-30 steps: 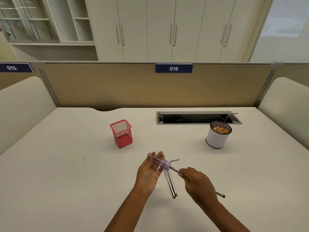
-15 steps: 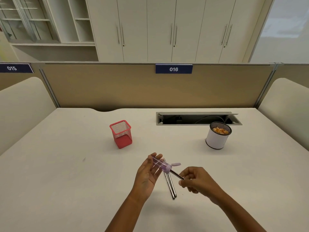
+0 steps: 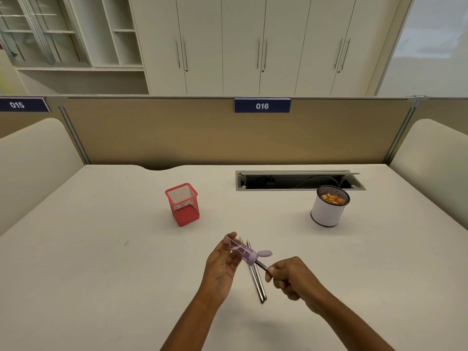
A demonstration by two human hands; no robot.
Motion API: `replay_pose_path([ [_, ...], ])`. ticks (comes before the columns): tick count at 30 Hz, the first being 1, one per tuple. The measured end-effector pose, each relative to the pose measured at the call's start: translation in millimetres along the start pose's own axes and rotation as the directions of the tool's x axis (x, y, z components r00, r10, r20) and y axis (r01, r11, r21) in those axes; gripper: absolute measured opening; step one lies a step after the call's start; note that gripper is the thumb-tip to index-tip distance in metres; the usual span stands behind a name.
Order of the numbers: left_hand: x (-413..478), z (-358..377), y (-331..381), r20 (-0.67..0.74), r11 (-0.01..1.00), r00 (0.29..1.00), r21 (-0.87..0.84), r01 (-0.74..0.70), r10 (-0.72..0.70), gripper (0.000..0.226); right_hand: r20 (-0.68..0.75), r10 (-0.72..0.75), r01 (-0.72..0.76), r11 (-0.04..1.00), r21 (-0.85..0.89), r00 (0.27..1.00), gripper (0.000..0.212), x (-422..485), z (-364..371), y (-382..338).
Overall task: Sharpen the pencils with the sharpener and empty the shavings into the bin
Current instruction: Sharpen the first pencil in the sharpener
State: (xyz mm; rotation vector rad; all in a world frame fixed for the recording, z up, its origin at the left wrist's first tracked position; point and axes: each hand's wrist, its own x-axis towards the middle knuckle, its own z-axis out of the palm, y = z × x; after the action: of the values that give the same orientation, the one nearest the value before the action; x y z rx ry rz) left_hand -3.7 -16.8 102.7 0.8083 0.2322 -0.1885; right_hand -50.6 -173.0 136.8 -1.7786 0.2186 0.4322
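Where the sharpener (image 3: pixel 242 251) is: lifted above the desk (image 3: pixel 101 249), pinched between thumb and fingers of the left hand (image 3: pixel 222 266); clear purple body tilted, its small flap sticking out to the right.
Pencil (image 3: pixel 262 265): its tip end is inside the sharpener's lower end; only a short dark stretch shows between sharpener and fingers.
Right hand (image 3: pixel 291 277): curled round the pencil, gripping it just beside the sharpener; the hand hides the rest of the shaft.
Spare pencils (image 3: pixel 258 283): lying side by side on the desk under the hands, tips away from the person, partly covered by the sharpener.
Bin (image 3: pixel 328 211): white, round, dark-rimmed – upright at far right, well apart from the hands, with orange shavings (image 3: pixel 333 198) inside.
Red mesh holder (image 3: pixel 183 204): upright, far left of the hands.
Behind: an open cable slot (image 3: pixel 296 181) in the desk, a tan partition (image 3: pixel 164 133) with a blue "016" label (image 3: pixel 262 106).
Since a second ago: the right wrist has rolled over – the pencil's back end, then poking out lower right, is now hidden; bin and holder unmoved.
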Motion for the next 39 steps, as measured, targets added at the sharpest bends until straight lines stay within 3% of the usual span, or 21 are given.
replay_pose_path([
  [3,2,0,3,0.015,1.0,1.0,0.02,-0.007,0.006,0.022,0.093,0.063,-0.073,0.992,0.1,0.994,0.034,0,-4,-2],
  [6,2,1,7,0.007,0.999,1.0,0.027,-0.016,0.016,0.021,0.046,-0.033,0.036,0.997,-0.074,0.998,0.025,-4,-1,-6],
  [8,3,2,9,-0.018,0.999,0.999,0.024,-0.027,0.027,0.021,0.011,-0.151,0.148,0.947,-0.285,0.988,0.018,-4,2,-5],
  [11,2,3,9,-0.062,0.999,0.997,0.023,-0.037,0.039,0.02,-0.098,-0.402,0.242,0.71,-0.661,0.911,0.016,-5,4,-1],
  [13,1,4,7,-0.071,1.0,0.997,-0.002,-0.03,0.03,0.02,-0.14,-0.608,0.21,0.468,-0.859,0.782,0.016,-6,4,1],
  [15,-1,5,6,-0.063,0.999,0.998,-0.034,-0.03,0.028,0.02,-0.1,-0.745,0.216,0.316,-0.924,0.66,0.026,-7,5,5],
  [17,0,7,7,-0.06,0.999,0.998,-0.037,-0.037,0.035,0.02,-0.041,-0.796,0.218,0.215,-0.952,0.604,0.028,-7,7,7],
  [18,1,8,8,-0.058,0.999,0.998,-0.027,-0.036,0.034,0.02,-0.043,-0.78,0.232,0.237,-0.943,0.625,0.022,-6,8,9],
  [19,1,9,9,-0.055,0.999,0.998,-0.016,-0.031,0.031,0.02,-0.103,-0.712,0.246,0.37,-0.896,0.695,0.011,-5,10,9],
  [20,2,9,9,-0.048,1.0,0.998,-0.008,-0.027,0.027,0.021,-0.166,-0.569,0.254,0.585,-0.77,0.806,0.004,-4,10,6],
  [21,2,9,9,-0.041,1.0,0.999,-0.003,-0.025,0.024,0.022,-0.167,-0.365,0.228,0.815,-0.532,0.916,0.018,-3,7,2],
  [22,2,8,9,-0.035,1.0,0.999,0.002,-0.021,0.022,0.023,-0.094,-0.165,0.139,0.962,-0.235,0.982,0.027,-1,3,1],
  [23,3,7,9,-0.029,1.0,0.999,0.01,-0.018,0.018,0.023,0.022,-0.006,0.006,1.0,0.005,1.0,0.031,-1,-1,-1],
  [25,3,5,10,-0.008,0.999,1.0,0.03,-0.015,0.016,0.023,0.162,0.101,-0.133,0.97,0.203,0.982,0.028,-1,-7,-4],
  [28,4,5,14,0.002,0.998,0.999,0.052,-0.037,0.037,0.022,0.09,0.04,-0.053,0.988,0.143,0.995,0.015,-1,-4,-5],
  [31,3,7,14,-0.019,0.997,0.998,0.049,-0.06,0.061,0.022,-0.113,-0.182,0.168,0.978,-0.122,0.977,0.017,0,-2,-2],
  [33,1,8,13,-0.028,0.997,0.997,0.035,-0.07,0.071,0.021,-0.189,-0.43,0.302,0.828,-0.473,0.883,0.012,-1,0,2],
  [35,0,10,11,-0.032,0.998,0.997,0.011,-0.067,0.067,0.021,-0.148,-0.691,0.315,0.496,-0.809,0.708,0.008,0,-1,8],
  [37,-2,12,10,-0.033,0.998,0.998,-0.014,-0.058,0.057,0.02,-0.06,-0.793,0.273,0.279,-0.921,0.607,0.014,-1,0,13],
  [38,-3,14,9,-0.034,0.998,0.998,-0.017,-0.055,0.054,0.02,-0.045,-0.817,0.268,0.24,-0.933,0.575,0.013,-2,2,14],
  [39,-2,14,8,-0.034,0.998,0.998,-0.012,-0.055,0.054,0.02,-0.076,-0.797,0.293,0.307,-0.905,0.599,0.01,-2,4,13],
])
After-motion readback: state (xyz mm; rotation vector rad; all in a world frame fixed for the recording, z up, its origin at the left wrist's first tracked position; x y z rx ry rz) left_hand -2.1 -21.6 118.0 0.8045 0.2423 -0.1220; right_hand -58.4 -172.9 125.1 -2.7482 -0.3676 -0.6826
